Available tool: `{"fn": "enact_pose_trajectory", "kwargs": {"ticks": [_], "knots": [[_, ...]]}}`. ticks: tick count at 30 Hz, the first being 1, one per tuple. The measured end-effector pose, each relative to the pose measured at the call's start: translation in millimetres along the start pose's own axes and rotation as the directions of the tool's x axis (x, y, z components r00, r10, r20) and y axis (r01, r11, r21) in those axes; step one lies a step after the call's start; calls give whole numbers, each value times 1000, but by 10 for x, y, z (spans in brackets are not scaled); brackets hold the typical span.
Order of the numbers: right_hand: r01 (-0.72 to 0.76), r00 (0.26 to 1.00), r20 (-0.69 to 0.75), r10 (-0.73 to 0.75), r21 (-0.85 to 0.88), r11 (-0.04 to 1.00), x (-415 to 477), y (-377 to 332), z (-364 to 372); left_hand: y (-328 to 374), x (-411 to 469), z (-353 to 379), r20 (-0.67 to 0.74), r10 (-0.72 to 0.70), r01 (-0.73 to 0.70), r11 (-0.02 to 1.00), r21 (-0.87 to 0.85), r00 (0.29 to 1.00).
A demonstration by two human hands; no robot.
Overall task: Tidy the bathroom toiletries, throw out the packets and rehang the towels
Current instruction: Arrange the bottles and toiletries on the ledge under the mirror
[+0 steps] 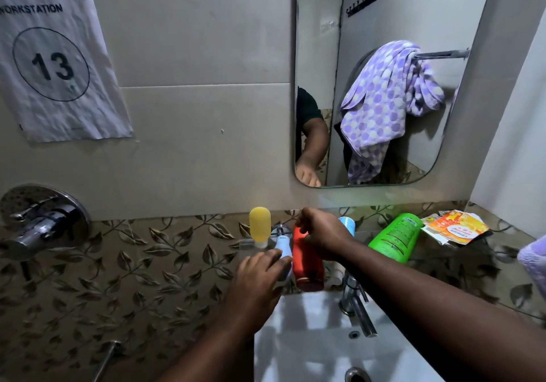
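On the glass shelf above the basin a yellow bottle (259, 226) stands upright. A white tube (283, 248) lies beside it, and my left hand (260, 278) rests on it with fingers curled over. My right hand (322, 235) grips the top of a red bottle (307, 266). Behind that hand a light blue bottle (347, 223) shows partly. A green bottle (397, 238) lies tilted to the right. Orange and white packets (455, 228) lie crumpled further right. A purple dotted towel (384, 106) hangs bunched on a rail, seen in the mirror.
The white basin (310, 337) with its chrome tap (357, 307) sits just below the shelf. A chrome shower mixer (41, 222) juts from the wall at left. A numbered paper sign (56, 56) hangs upper left. Another purple cloth (534, 257) pokes in at the right edge.
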State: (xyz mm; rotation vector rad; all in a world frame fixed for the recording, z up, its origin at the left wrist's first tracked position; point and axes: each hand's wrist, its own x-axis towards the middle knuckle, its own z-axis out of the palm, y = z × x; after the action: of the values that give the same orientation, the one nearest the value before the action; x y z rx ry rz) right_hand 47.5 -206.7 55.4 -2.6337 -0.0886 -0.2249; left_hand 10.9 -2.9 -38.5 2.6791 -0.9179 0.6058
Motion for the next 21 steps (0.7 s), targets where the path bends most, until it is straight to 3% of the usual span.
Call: {"fn": "enact_pose_trajectory", "kwargs": {"ticks": [9, 14, 18, 21], "knots": [[115, 990, 74, -119, 52, 992, -213, -76, 76, 36, 118, -158, -225, 115, -108, 993, 44, 968], [127, 988, 84, -133, 73, 989, -223, -120, 56, -6, 377, -328, -187, -12, -11, 993, -121, 982], [34, 999, 29, -38, 128, 991, -208, -130, -11, 45, 599, -418, -206, -141, 61, 935, -350, 968], [-13, 1000, 17, 11, 120, 993, -151, -118, 2, 92, 722, -428, -221, -205, 104, 912, -396, 953]]}}
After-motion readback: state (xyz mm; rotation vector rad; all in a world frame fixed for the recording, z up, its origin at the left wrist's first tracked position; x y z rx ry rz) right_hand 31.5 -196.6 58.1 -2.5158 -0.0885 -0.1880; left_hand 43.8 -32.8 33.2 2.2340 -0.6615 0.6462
